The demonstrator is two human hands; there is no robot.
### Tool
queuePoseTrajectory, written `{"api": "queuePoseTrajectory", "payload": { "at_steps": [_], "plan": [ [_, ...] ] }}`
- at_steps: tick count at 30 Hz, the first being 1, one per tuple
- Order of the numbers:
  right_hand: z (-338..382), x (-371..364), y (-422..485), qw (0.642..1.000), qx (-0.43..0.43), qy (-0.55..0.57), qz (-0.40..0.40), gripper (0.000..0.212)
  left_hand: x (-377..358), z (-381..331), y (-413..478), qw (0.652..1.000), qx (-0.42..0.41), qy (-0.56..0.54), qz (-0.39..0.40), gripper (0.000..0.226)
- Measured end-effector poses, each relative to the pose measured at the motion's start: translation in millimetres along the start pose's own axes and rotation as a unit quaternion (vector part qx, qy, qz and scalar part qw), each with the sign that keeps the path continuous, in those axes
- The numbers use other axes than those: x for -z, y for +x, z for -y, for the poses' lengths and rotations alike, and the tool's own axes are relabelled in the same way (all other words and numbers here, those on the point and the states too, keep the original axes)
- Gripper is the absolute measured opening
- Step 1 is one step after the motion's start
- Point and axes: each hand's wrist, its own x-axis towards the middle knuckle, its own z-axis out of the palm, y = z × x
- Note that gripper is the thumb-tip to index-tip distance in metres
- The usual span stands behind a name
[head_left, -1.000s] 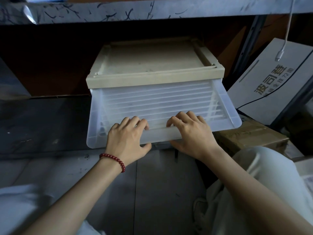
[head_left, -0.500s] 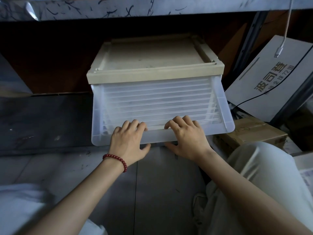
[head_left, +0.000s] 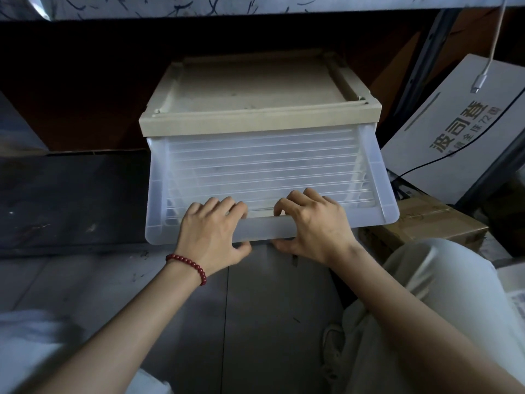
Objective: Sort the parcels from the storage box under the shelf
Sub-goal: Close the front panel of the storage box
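You are at the very start of the sorting. The storage box (head_left: 255, 89) sits on the floor under the shelf (head_left: 255, 4), its beige lid on top, and its clear front panel (head_left: 264, 166) is tilted outward toward you. Your left hand (head_left: 213, 234) and right hand (head_left: 315, 226) grip the panel's near edge side by side, fingers curled over the top of it and thumbs tucked underneath. Through the ribbed plastic no parcels can be made out, and whether any lie inside cannot be told from here. None has been taken out or set anywhere in view. I judge that everything is left to do: get the box open, reach the contents, lift them out and sort them. A brown cardboard box (head_left: 426, 223) and a white carton (head_left: 454, 129) stand just to your right.
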Motion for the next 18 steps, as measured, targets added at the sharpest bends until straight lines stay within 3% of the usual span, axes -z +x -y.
{"api": "queuePoseTrajectory", "payload": {
  "at_steps": [4, 9, 14, 18],
  "plan": [
    [-1, 13, -6, 1.0, 0.003, 0.023, -0.014, 0.048, 11, -1, -1, 1.0, -0.008, -0.009, -0.001, 0.039],
    [11, 19, -20, 0.999, 0.032, 0.032, 0.03, 0.051, 23, -2, -15, 0.998, -0.049, 0.018, 0.028, 0.039],
    [10, 27, -24, 0.999, 0.005, 0.052, -0.015, 0.047, 31, 0, -21, 0.999, 0.013, -0.042, -0.002, 0.037],
    [11, 16, -25, 0.999, 0.004, 0.039, 0.006, 0.048, 25, 1, -28, 0.998, 0.022, -0.043, 0.028, 0.038]
  ]
}}
